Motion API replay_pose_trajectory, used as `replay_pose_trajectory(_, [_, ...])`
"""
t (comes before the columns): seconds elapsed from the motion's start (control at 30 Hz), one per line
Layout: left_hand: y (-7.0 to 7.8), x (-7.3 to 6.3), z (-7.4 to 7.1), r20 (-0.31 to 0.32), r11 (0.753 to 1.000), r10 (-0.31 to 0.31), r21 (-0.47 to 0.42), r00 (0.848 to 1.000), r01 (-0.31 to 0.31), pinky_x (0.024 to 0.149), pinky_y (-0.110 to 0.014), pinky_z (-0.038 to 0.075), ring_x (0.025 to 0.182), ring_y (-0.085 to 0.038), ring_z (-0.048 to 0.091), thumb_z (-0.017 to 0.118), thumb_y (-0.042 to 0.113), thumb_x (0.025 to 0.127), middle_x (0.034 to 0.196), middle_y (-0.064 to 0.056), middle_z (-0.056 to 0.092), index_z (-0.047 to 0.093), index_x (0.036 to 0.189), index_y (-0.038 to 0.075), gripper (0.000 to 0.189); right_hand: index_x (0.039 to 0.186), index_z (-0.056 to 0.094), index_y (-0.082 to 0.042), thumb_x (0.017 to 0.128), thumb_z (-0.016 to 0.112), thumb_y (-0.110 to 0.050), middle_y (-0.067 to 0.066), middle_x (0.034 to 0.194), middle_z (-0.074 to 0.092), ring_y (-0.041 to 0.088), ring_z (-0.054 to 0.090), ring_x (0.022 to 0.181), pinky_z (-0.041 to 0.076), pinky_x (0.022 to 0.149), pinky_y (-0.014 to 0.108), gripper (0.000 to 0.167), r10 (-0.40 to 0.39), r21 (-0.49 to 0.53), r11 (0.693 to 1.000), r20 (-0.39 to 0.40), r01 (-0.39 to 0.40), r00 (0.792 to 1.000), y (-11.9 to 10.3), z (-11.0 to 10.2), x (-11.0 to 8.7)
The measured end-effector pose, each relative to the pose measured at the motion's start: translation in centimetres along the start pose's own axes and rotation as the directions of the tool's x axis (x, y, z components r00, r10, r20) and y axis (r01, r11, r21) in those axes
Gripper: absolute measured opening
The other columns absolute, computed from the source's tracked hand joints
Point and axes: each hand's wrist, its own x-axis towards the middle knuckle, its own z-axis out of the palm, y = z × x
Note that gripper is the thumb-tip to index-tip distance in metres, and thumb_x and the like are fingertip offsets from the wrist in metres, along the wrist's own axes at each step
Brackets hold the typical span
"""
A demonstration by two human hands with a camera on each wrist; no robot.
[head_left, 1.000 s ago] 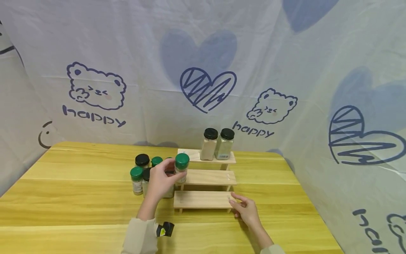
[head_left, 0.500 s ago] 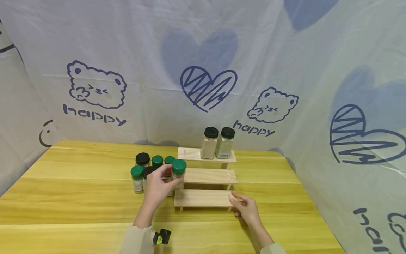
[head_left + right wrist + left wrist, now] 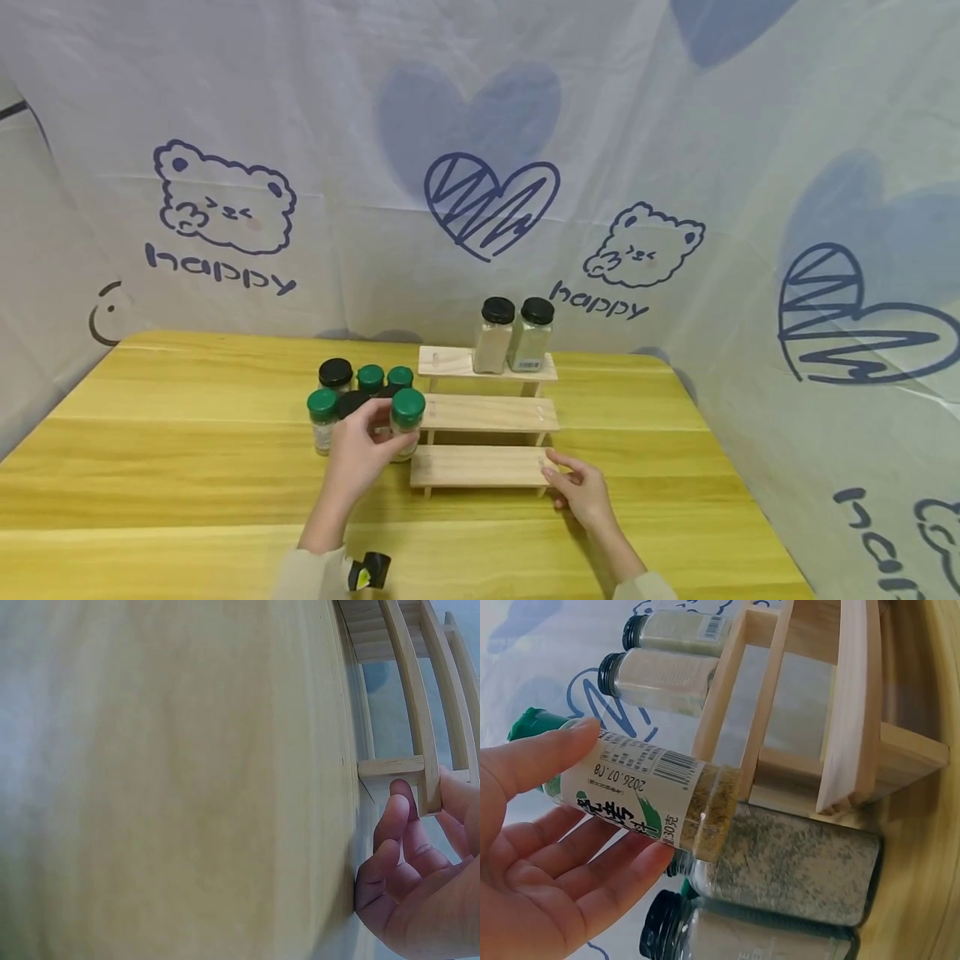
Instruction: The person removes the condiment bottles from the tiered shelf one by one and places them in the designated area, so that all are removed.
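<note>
My left hand (image 3: 358, 448) pinches a green-capped spice jar (image 3: 641, 787) between thumb and fingers. The jar has a white label with a barcode and brown seasoning at its bottom; it is just left of the three-step wooden rack (image 3: 483, 467). Behind it in the left wrist view stands a larger jar of speckled contents (image 3: 795, 866). My right hand (image 3: 585, 496) holds the right end of the rack's lowest step, thumb on top and fingers below in the right wrist view. Two black-lidded jars, one (image 3: 492, 346) pinkish and one (image 3: 531, 346) pale green, stand on the top step.
Left of the rack, several jars cluster on the wooden table (image 3: 187, 500), among them a black-lidded jar (image 3: 335, 372) and a small green-capped jar (image 3: 322, 417). A printed cloth (image 3: 337, 167) hangs behind and along the right side.
My left hand has moved left and down with the green-capped jar, from in front of the middle step to beside the rack's left end. The right hand stays on the lowest step.
</note>
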Motion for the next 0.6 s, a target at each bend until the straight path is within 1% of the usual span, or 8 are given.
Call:
replay_pose_trajectory(0.03, [-0.09, -0.04, -0.06, 0.0, 1.0, -0.001, 0.01, 1.0, 0.001, 0.067, -0.029, 0.05, 0.083, -0.021, 0.058, 0.076, 0.003, 0.068, 0.091, -0.01, 0.064, 0.062, 0.102, 0.0, 0.037, 0.112, 0.058, 0.006, 0.082, 0.065, -0.012, 0.016, 0.111, 0.06, 0.008, 0.046, 0.044, 0.044, 0.042, 0.018, 0.035, 0.043, -0.015, 0.999, -0.017, -0.043, 0.999, -0.05, 0.08, 0.1])
replay_pose_trajectory(0.17, [-0.28, -0.28, -0.32, 0.01, 0.999, -0.012, 0.041, 1.0, 0.012, 0.062, -0.025, 0.046, 0.078, -0.02, 0.055, 0.076, 0.004, 0.068, 0.088, -0.009, 0.063, 0.061, 0.1, -0.001, 0.035, 0.116, 0.055, 0.007, 0.084, 0.061, -0.007, 0.018, 0.113, 0.058, 0.009, 0.045, 0.044, 0.042, 0.042, 0.019, 0.035, 0.111, -0.028, 0.993, -0.032, -0.112, 0.993, -0.32, 0.23, 0.29])
replay_pose_trajectory(0.3, [-0.36, -0.47, -0.54, 0.017, 0.998, -0.023, 0.062, 1.0, 0.022, 0.059, -0.025, 0.043, 0.072, -0.023, 0.052, 0.076, 0.005, 0.068, 0.085, -0.009, 0.062, 0.061, 0.099, -0.002, 0.035, 0.115, 0.056, 0.006, 0.084, 0.063, -0.01, 0.016, 0.105, 0.062, 0.009, 0.045, 0.045, 0.042, 0.042, 0.018, 0.035, 0.09, -0.011, 0.996, -0.018, -0.091, 0.996, -0.29, 0.15, 0.14])
replay_pose_trajectory(0.33, [-0.37, -0.49, -0.59, 0.016, 0.998, -0.024, 0.064, 1.0, 0.023, 0.059, -0.025, 0.043, 0.072, -0.024, 0.052, 0.076, 0.004, 0.068, 0.084, -0.01, 0.062, 0.06, 0.098, -0.002, 0.035, 0.114, 0.057, 0.005, 0.083, 0.064, -0.012, 0.015, 0.104, 0.063, 0.009, 0.045, 0.045, 0.042, 0.042, 0.018, 0.036, 0.072, -0.004, 0.997, -0.011, -0.072, 0.997, -0.24, 0.1, 0.1])
replay_pose_trajectory(0.37, [-0.37, -0.51, -0.63, 0.016, 0.997, -0.023, 0.067, 1.0, 0.022, 0.059, -0.025, 0.043, 0.072, -0.024, 0.053, 0.076, 0.004, 0.068, 0.084, -0.01, 0.062, 0.06, 0.098, -0.003, 0.034, 0.113, 0.058, 0.004, 0.083, 0.064, -0.012, 0.013, 0.102, 0.064, 0.008, 0.046, 0.045, 0.042, 0.042, 0.017, 0.035, 0.027, 0.014, 1.0, 0.008, -0.027, 1.0, -0.17, 0.01, 0.02])
replay_pose_trajectory(0.47, [-0.39, -0.53, -0.7, 0.015, 0.996, -0.026, 0.08, 1.0, 0.025, 0.061, -0.025, 0.045, 0.075, -0.023, 0.055, 0.077, 0.004, 0.068, 0.086, -0.011, 0.063, 0.06, 0.097, -0.003, 0.034, 0.111, 0.06, 0.003, 0.082, 0.066, -0.016, 0.011, 0.102, 0.064, 0.007, 0.046, 0.045, 0.043, 0.042, 0.017, 0.035, -0.017, 0.025, 1.0, 0.015, 0.017, 1.0, -0.08, -0.05, -0.08])
replay_pose_trajectory(0.57, [-0.49, -0.63, -0.8, 0.017, 0.995, -0.032, 0.09, 0.999, 0.03, 0.064, -0.029, 0.049, 0.079, -0.024, 0.058, 0.076, 0.003, 0.067, 0.088, -0.014, 0.063, 0.059, 0.096, -0.005, 0.034, 0.113, 0.059, 0.004, 0.083, 0.064, -0.012, 0.013, 0.107, 0.062, 0.008, 0.046, 0.045, 0.044, 0.043, 0.018, 0.035, 0.032, 0.006, 0.999, -0.006, -0.032, 0.999, -0.19, 0.11, 0.06])
replay_pose_trajectory(0.6, [-0.58, -0.65, -0.81, 0.019, 0.995, -0.035, 0.091, 0.999, 0.033, 0.065, -0.031, 0.05, 0.081, -0.025, 0.059, 0.076, 0.003, 0.067, 0.089, -0.015, 0.063, 0.059, 0.097, -0.005, 0.035, 0.113, 0.058, 0.005, 0.082, 0.065, -0.011, 0.015, 0.107, 0.062, 0.008, 0.045, 0.045, 0.043, 0.043, 0.018, 0.035, 0.079, -0.014, 0.997, -0.028, -0.079, 0.997, -0.24, 0.2, 0.13])
